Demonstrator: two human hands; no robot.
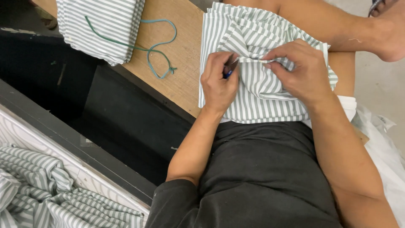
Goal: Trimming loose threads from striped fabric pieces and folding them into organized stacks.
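Striped fabric (pixel 261 90) lies lengthwise toward the person, both hands pinching its fold.

The folded cloth (pixel 253 90) under both hands carries narrow grey-green and white stripes. The left hand (pixel 218 80) closes around a small tool (pixel 229 69) with a blue handle and a dull grey metal tip. The right hand (pixel 301 69) pinches the same striped cloth. A second folded stack (pixel 101 25) has the same green-and-white stripes, and a teal cord (pixel 158 50) lies looped across it and the light brown wooden board (pixel 181 46). A crumpled heap of cloth (pixel 50 190) shows matching stripes. The person's shirt (pixel 261 177) is plain dark charcoal.
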